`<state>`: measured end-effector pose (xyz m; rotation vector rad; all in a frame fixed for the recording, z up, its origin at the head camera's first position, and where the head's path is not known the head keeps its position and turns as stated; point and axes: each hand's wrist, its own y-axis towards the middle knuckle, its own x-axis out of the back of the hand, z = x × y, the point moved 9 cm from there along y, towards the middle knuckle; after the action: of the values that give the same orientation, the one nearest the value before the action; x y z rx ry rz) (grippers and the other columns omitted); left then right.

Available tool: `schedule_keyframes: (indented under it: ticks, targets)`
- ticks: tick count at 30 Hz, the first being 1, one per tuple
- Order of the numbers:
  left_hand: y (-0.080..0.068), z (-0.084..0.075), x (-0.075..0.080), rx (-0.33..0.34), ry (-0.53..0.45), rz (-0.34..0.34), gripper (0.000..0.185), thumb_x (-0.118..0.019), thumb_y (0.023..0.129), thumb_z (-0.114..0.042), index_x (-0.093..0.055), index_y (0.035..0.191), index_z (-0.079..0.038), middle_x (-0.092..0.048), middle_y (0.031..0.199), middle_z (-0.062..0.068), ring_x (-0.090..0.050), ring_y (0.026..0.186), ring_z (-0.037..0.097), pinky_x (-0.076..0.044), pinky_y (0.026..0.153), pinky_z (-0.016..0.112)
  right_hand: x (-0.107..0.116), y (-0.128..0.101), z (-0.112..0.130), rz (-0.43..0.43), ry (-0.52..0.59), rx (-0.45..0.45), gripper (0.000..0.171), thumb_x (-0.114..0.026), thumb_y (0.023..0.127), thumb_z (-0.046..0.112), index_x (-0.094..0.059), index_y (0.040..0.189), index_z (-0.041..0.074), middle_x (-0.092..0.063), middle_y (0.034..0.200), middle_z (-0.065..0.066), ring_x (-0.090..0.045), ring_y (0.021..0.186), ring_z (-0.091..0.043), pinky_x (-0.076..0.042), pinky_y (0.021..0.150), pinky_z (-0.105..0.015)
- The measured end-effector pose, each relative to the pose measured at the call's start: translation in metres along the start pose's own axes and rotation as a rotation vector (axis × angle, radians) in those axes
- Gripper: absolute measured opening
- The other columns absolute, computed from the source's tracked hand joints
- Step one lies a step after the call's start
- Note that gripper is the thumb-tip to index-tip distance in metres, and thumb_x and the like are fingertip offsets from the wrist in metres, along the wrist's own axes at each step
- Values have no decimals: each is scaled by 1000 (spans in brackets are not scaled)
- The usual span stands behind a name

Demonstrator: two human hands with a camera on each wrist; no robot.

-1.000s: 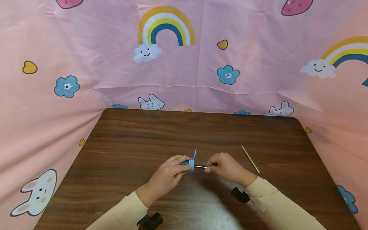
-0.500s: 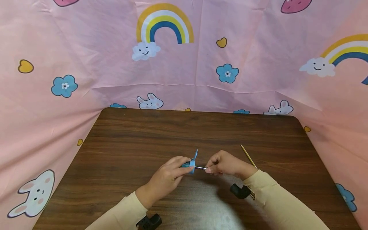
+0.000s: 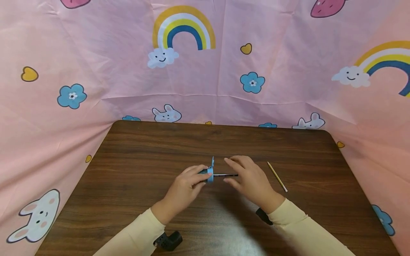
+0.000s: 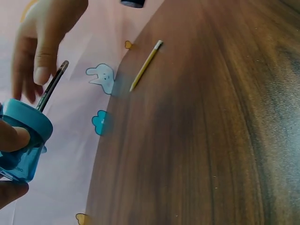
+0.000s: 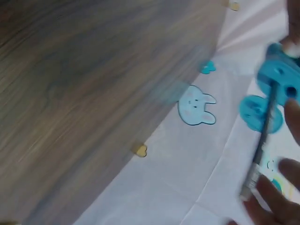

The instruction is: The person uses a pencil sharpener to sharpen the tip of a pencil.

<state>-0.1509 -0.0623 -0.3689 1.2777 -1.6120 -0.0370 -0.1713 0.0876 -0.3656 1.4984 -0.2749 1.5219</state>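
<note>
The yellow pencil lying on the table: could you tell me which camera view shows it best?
The left wrist view: the yellow pencil lies sharp and whole on the table. The head view shows it small, right of the right hand. The right wrist view misses it.

Glossy translucent blue plastic sharpener [image 4: 21, 145]; smooth wood-grain table [image 3: 144, 149]; creased pink cloth [image 3: 112, 53].

Left hand [image 3: 187, 181], fingers curled in a grip, thumb on top. Right hand [image 3: 248, 176], fingers extended and loosely spread. Both forearms, in cream sleeves, converge toward centre.
</note>
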Motion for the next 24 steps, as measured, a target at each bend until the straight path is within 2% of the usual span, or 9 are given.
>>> schedule_keyframes:
  ticks: [3, 5, 8, 11, 14, 19, 24]
  targets:
    - [4, 3, 2, 51, -21, 15, 36, -77, 76, 7, -74, 110, -5, -65, 120, 11, -61, 113, 27, -56, 87, 35, 12, -6, 13, -188, -138, 162, 65, -86, 72, 22, -60, 129, 7, -58, 120, -14, -57, 111, -31, -52, 90, -44]
    - [6, 4, 4, 85, -38, 22, 36, -76, 77, 7, -74, 111, -6, -65, 121, 11, -60, 114, 27, -56, 87, 35, 15, -11, 17, -262, -179, 224, 64, -85, 73, 19, -59, 130, 7, -58, 122, -14, -57, 113, -32, -51, 92, -47]
    - [8, 7, 5, 141, -66, 35, 37, -75, 78, 7, -73, 112, -6, -64, 123, 10, -61, 112, 27, -58, 80, 30, 17, -15, 20, -324, -197, 271, 47, -75, 86, 17, -60, 129, 7, -60, 122, -15, -58, 113, -33, -51, 91, -49]
    - [9, 8, 7, 188, -90, 45, 38, -75, 79, 7, -73, 114, -7, -64, 124, 9, -62, 109, 25, -56, 70, 25, 16, -18, 20, -351, -205, 288, 30, -55, 100, 21, -63, 125, 5, -62, 118, -15, -60, 109, -32, -53, 88, -48]
    - [10, 8, 10, 217, -120, 40, 38, -75, 79, 6, -72, 115, -7, -64, 124, 9, -62, 107, 24, -55, 67, 23, 16, -19, 22, -374, -210, 305, 32, -43, 105, 21, -67, 117, 4, -64, 108, -13, -62, 100, -30, -54, 86, -45]
    - [14, 8, 11, 249, -144, 47, 38, -76, 78, 5, -72, 115, -7, -64, 125, 8, -62, 105, 21, -54, 67, 22, 17, -19, 24, -382, -206, 329, 31, -42, 105, 14, -71, 108, 2, -64, 94, -10, -62, 85, -25, -55, 78, -37]
    - [15, 4, 6, 258, -150, 80, 38, -75, 79, 6, -72, 114, -7, -63, 126, 8, -61, 109, 22, -53, 66, 21, 16, -17, 21, -359, -176, 322, 30, -44, 103, 8, -73, 99, 1, -59, 84, -6, -56, 71, -19, -51, 60, -28]
